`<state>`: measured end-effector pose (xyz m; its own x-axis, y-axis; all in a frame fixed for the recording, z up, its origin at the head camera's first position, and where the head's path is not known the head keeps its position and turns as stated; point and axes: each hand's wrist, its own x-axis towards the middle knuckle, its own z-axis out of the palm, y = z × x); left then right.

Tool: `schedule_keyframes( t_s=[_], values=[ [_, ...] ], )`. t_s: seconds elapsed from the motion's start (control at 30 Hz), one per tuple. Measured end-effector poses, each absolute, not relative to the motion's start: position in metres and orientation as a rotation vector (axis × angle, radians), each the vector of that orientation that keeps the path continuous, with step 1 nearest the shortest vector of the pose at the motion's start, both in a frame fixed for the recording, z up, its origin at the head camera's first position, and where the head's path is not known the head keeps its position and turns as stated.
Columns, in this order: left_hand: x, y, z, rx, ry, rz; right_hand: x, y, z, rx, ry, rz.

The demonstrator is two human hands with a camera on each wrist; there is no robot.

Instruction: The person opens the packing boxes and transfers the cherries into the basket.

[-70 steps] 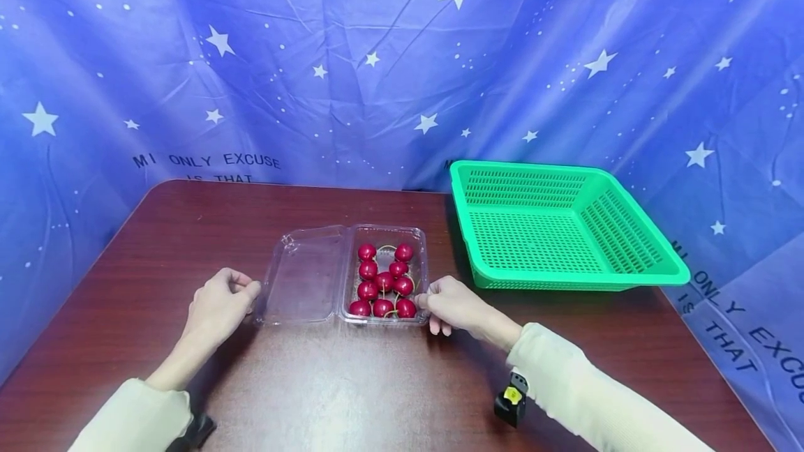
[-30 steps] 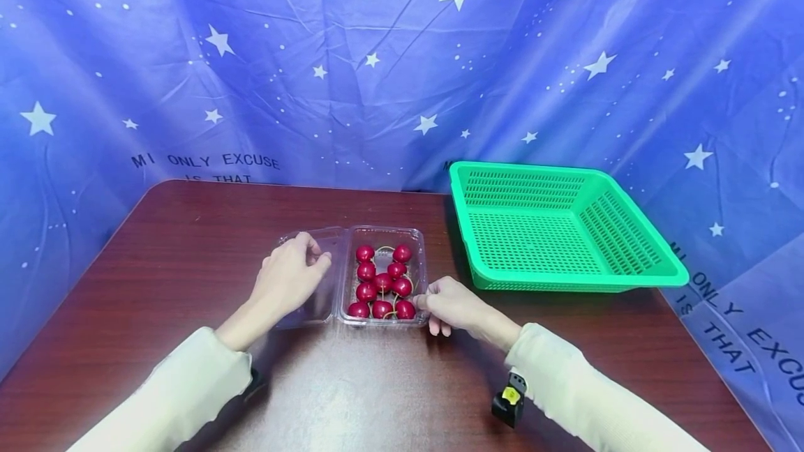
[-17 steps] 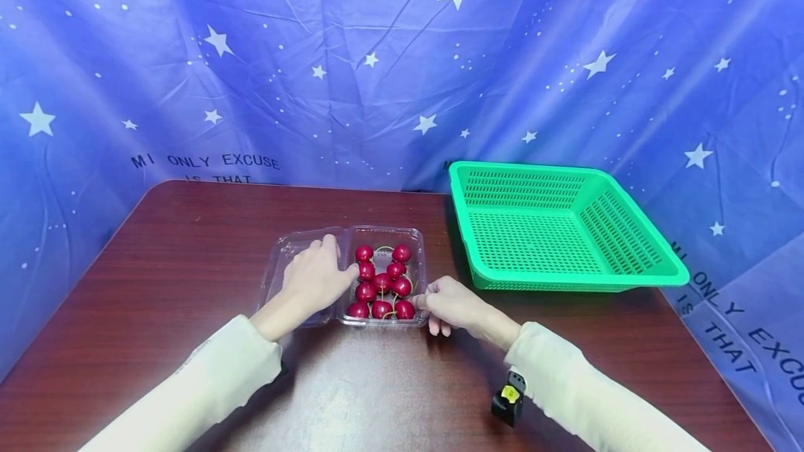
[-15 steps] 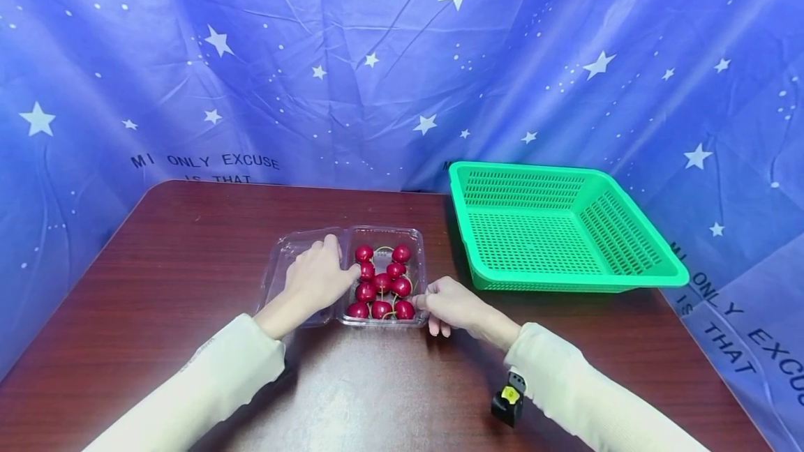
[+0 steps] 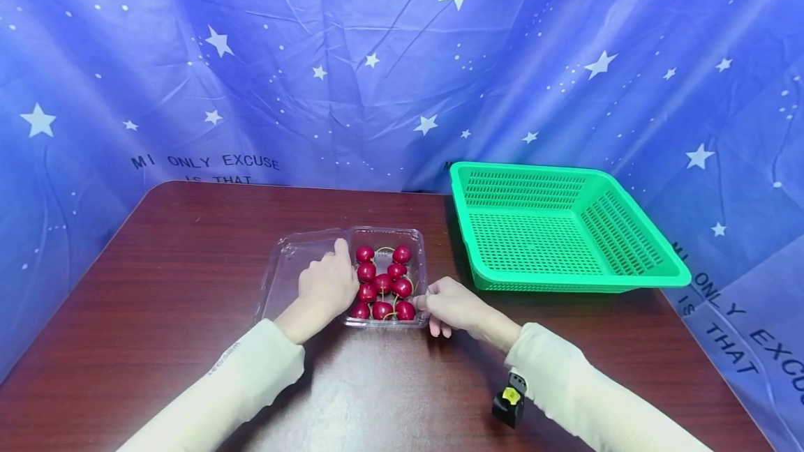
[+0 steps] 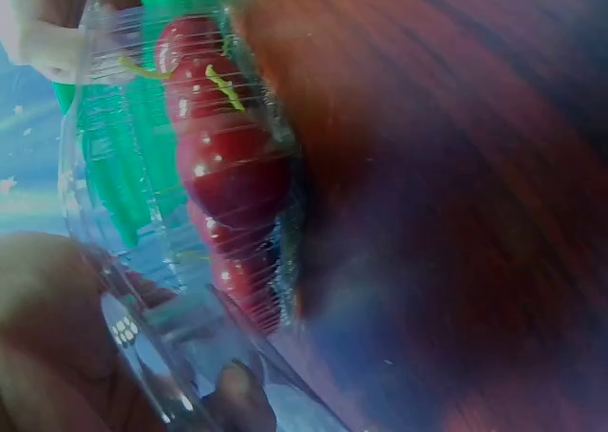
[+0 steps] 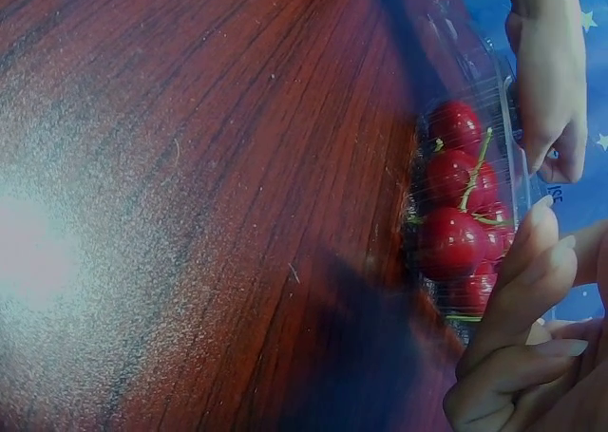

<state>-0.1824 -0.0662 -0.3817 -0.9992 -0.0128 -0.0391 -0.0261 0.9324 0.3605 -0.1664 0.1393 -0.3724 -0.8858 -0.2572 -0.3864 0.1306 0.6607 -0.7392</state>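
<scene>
A clear plastic clamshell box (image 5: 417, 237) lies unfolded on the table, its lid (image 5: 285, 272) spread to the left. Several red cherries (image 5: 383, 283) with green stems fill its right half. My left hand (image 5: 326, 286) holds the hinge side between lid and box, partly covering both; the left wrist view shows a fingertip (image 6: 242, 394) through the plastic. At the near right corner, my right hand (image 5: 457, 307) pinches the box rim, thumb over the edge and the other fingers curled outside. The right wrist view shows cherries (image 7: 451, 242) through the clear wall.
A green plastic basket (image 5: 565, 277) stands at the back right of the brown wooden table (image 5: 352, 382). A blue star-patterned curtain (image 5: 352, 54) hangs behind and at both sides. A small black device (image 5: 509, 403) is attached under the right sleeve.
My left hand has come from the lid's outer left edge rightward over the lid to the hinge side. My right hand keeps its hold at the rim; lid and cherries stay nearly in place.
</scene>
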Motion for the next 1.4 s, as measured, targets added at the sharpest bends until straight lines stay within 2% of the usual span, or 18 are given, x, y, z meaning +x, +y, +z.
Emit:
schedule_keyframes(
  t_s=[0.47,0.77,1.03,1.4],
  values=[
    [-0.181,-0.064,-0.384,-0.003,3.095,0.379,-0.167,0.137,-0.37,-0.111,2.417,-1.087],
    [-0.181,-0.063,-0.386,0.023,3.159,0.357,-0.165,0.133,-0.362,-0.259,2.675,-0.678],
    [-0.182,-0.064,-0.388,-0.005,3.152,0.384,-0.168,0.131,-0.357,-0.278,2.721,-0.472],
    [-0.183,-0.064,-0.39,-0.019,3.143,0.438,-0.18,0.125,-0.326,-0.437,2.984,-0.203]
  ],
)
